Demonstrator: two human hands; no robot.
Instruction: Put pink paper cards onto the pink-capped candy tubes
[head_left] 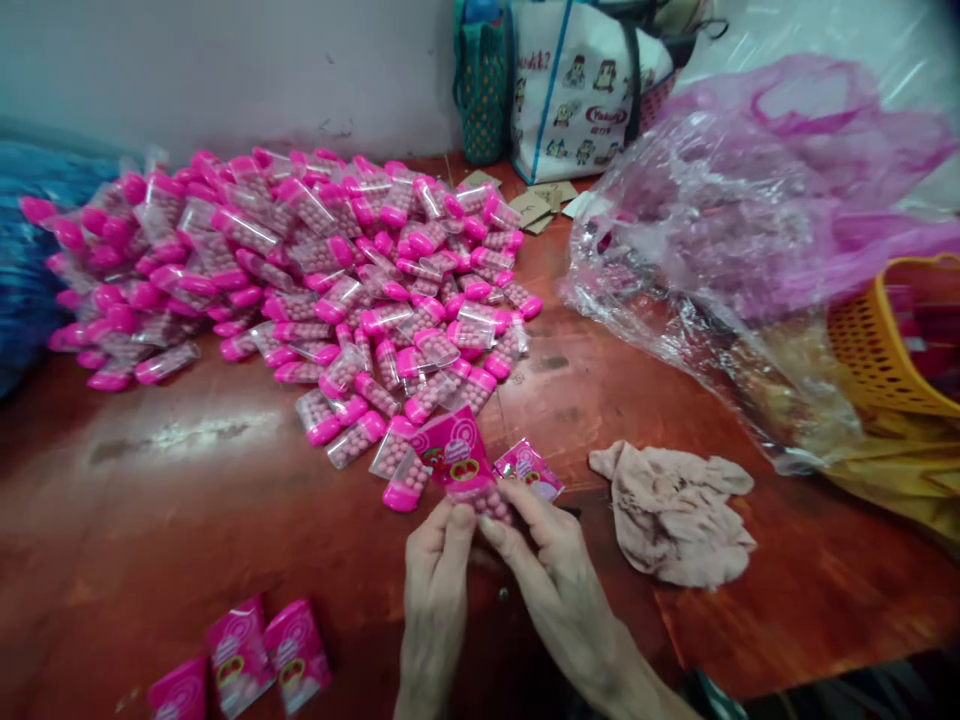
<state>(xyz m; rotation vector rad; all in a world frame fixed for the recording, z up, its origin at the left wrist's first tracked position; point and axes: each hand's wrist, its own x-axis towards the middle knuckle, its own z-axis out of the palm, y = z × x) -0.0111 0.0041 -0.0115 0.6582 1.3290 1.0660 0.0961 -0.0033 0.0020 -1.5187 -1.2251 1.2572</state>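
Note:
Between my left hand (439, 575) and my right hand (551, 560) is a pink printed packet (459, 450) with small pink balls showing at its lower end. The fingertips of both hands pinch that lower end, thumbs on top. Just behind my right fingers lies a flat pink printed wrapper (527, 466). A large pile of clear containers with pink caps (330, 260), filled with pink balls, spreads beyond my hands to the left. Several printed pink packets (240, 655) lie at the lower left.
A crumpled beige cloth (682, 512) lies right of my hands. Farther right are a clear and purple plastic bag (720, 210) and a yellow basket (874, 345). A white printed bag (577, 90) and cardboard pieces (534, 208) stand or lie at the back.

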